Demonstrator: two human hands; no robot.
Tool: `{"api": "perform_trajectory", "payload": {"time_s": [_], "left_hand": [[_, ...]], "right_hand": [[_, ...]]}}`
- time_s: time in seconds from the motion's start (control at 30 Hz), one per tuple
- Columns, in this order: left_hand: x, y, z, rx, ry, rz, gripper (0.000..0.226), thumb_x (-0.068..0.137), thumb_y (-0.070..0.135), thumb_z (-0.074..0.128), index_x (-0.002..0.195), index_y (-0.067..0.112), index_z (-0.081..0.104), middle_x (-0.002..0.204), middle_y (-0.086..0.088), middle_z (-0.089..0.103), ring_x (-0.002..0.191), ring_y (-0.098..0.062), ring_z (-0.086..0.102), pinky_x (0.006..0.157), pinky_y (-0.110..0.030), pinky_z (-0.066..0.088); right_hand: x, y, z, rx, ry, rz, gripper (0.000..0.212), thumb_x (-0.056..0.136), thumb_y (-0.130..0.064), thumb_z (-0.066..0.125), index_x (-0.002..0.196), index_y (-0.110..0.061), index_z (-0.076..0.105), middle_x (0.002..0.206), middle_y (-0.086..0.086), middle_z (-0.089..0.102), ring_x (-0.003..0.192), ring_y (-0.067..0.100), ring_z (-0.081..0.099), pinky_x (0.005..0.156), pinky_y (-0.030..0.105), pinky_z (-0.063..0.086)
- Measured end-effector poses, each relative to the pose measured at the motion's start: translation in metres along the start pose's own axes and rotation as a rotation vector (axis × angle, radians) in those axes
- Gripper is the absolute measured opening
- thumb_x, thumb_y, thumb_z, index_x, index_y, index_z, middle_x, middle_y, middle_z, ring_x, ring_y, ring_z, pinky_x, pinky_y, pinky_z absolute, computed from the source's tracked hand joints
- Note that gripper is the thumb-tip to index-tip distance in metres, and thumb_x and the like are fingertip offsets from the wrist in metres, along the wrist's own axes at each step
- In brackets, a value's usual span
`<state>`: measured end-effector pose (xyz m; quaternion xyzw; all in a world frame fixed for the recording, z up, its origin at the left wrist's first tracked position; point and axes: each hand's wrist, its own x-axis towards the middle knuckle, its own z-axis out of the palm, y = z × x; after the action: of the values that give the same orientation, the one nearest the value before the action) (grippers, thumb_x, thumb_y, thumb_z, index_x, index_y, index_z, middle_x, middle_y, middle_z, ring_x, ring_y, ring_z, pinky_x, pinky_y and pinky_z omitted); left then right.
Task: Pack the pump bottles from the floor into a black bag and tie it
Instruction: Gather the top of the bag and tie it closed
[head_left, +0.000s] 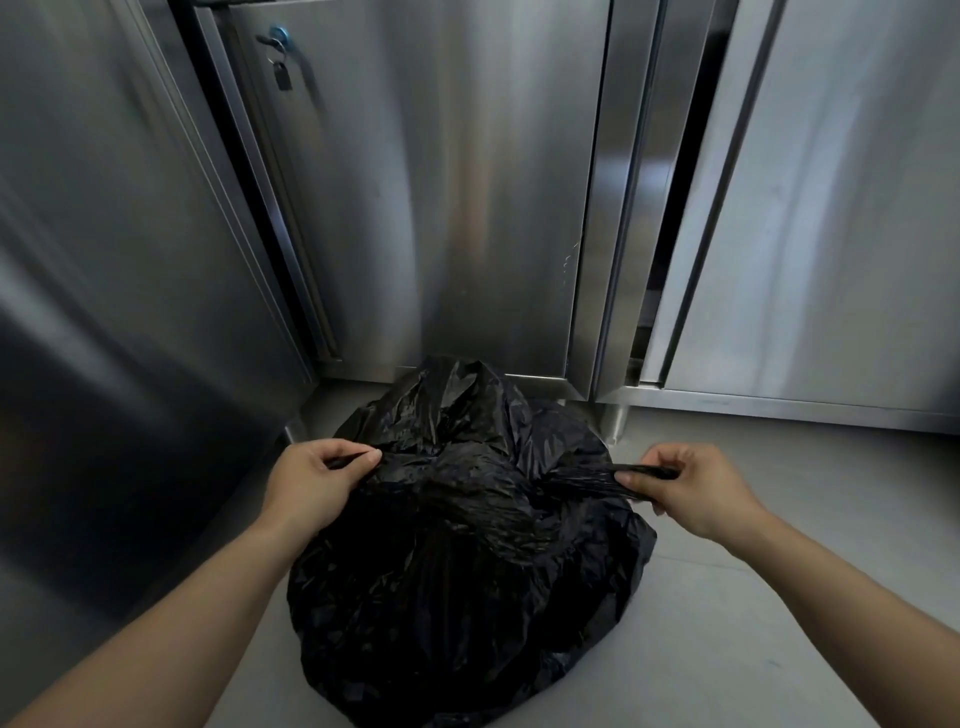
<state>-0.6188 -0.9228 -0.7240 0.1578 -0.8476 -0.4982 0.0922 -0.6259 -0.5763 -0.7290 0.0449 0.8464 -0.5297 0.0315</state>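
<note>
On floor before steel cabinet (426, 208): full black bag (457, 561), tying underway. Left hand (311, 480) and right hand (693, 491) each pinching a twisted end, pulled apart. Next: cinch knot tight.

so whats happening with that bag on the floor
A person is tying off a full black bag that sits on the floor in front of steel cabinets. The left hand and right hand each pinch a twisted end of the plastic, held out to opposite sides. No bottles are visible.
</note>
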Motion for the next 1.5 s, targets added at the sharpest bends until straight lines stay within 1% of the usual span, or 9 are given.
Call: {"api": "perform_trajectory", "payload": {"time_s": [0.2, 0.37, 0.47, 0.6, 0.7, 0.93, 1.03, 1.2, 1.5], "left_hand": [[0.002, -0.004, 0.006, -0.008, -0.118, 0.071, 0.013, 0.084, 0.029, 0.066, 0.071, 0.032, 0.067, 0.071, 0.007, 0.067, 0.069, -0.014, 0.066, 0.072, -0.033, 0.058], [0.004, 0.006, 0.005, 0.016, -0.152, 0.194, 0.012, 0.086, 0.029, 0.062, 0.075, 0.031, 0.060, 0.060, 0.010, 0.059, 0.061, -0.013, 0.055, 0.067, -0.038, 0.048], [0.001, 0.018, 0.010, 0.106, -0.109, 0.308, 0.012, 0.081, 0.027, 0.068, 0.077, 0.033, 0.059, 0.073, 0.010, 0.063, 0.067, -0.006, 0.057, 0.066, -0.020, 0.044], [-0.008, 0.027, 0.014, -0.062, -0.181, 0.169, 0.033, 0.069, 0.016, 0.081, 0.096, 0.027, 0.066, 0.091, 0.003, 0.069, 0.073, -0.007, 0.061, 0.080, -0.024, 0.050], [-0.014, 0.024, 0.018, -0.085, -0.203, 0.139, 0.021, 0.075, 0.016, 0.077, 0.092, 0.025, 0.071, 0.092, 0.003, 0.074, 0.085, -0.008, 0.067, 0.090, -0.031, 0.051], [-0.019, 0.018, 0.028, 0.058, -0.267, 0.237, 0.013, 0.085, 0.029, 0.065, 0.076, 0.039, 0.069, 0.080, 0.015, 0.073, 0.078, -0.001, 0.067, 0.080, -0.031, 0.053], [-0.021, 0.021, 0.031, 0.031, -0.237, 0.313, 0.011, 0.085, 0.028, 0.065, 0.079, 0.037, 0.068, 0.084, 0.017, 0.073, 0.085, 0.000, 0.066, 0.083, -0.030, 0.051], [-0.021, 0.036, 0.030, -0.013, -0.103, 0.472, 0.012, 0.089, 0.026, 0.058, 0.087, 0.037, 0.063, 0.085, 0.022, 0.070, 0.084, 0.007, 0.063, 0.073, -0.007, 0.042], [-0.031, 0.052, 0.032, -0.096, -0.062, 0.631, 0.020, 0.094, 0.024, 0.049, 0.076, 0.033, 0.053, 0.077, 0.012, 0.065, 0.075, -0.004, 0.062, 0.071, -0.010, 0.042]], "right_hand": [[-0.006, 0.005, 0.007, 0.291, -0.139, -0.013, 0.019, 0.077, -0.007, 0.072, 0.061, -0.010, 0.061, 0.053, -0.002, 0.064, 0.049, 0.005, 0.061, 0.050, 0.014, 0.050], [-0.004, -0.013, 0.027, 0.399, -0.056, -0.154, 0.009, 0.072, -0.012, 0.076, 0.070, -0.012, 0.068, 0.063, -0.004, 0.068, 0.059, 0.005, 0.064, 0.056, 0.016, 0.053], [-0.002, -0.024, 0.042, 0.304, 0.037, -0.252, 0.013, 0.070, -0.017, 0.080, 0.072, -0.013, 0.067, 0.069, -0.002, 0.070, 0.063, 0.006, 0.064, 0.062, 0.019, 0.055], [-0.004, -0.024, 0.057, 0.317, 0.083, -0.322, 0.015, 0.068, -0.020, 0.081, 0.075, -0.017, 0.068, 0.082, -0.001, 0.073, 0.076, 0.009, 0.068, 0.074, 0.018, 0.053], [-0.007, -0.018, 0.066, 0.316, 0.041, -0.299, 0.016, 0.071, -0.020, 0.079, 0.077, -0.022, 0.064, 0.088, 0.000, 0.072, 0.084, 0.015, 0.068, 0.079, 0.024, 0.054], [-0.007, -0.005, 0.073, 0.184, 0.098, -0.248, 0.017, 0.081, -0.028, 0.071, 0.094, -0.033, 0.063, 0.096, -0.015, 0.067, 0.088, -0.011, 0.060, 0.073, 0.004, 0.043], [-0.009, -0.010, 0.073, 0.150, 0.084, -0.319, 0.013, 0.082, -0.026, 0.070, 0.082, -0.039, 0.067, 0.088, -0.013, 0.070, 0.083, -0.005, 0.063, 0.071, 0.005, 0.043], [-0.010, -0.027, 0.071, 0.225, 0.046, -0.408, 0.006, 0.082, -0.030, 0.067, 0.079, -0.036, 0.068, 0.082, -0.014, 0.069, 0.078, 0.000, 0.064, 0.069, 0.010, 0.046], [-0.028, -0.061, 0.085, 0.303, 0.080, -0.545, 0.018, 0.088, -0.034, 0.054, 0.077, -0.020, 0.057, 0.072, -0.007, 0.065, 0.069, 0.005, 0.060, 0.067, 0.015, 0.045]]}}
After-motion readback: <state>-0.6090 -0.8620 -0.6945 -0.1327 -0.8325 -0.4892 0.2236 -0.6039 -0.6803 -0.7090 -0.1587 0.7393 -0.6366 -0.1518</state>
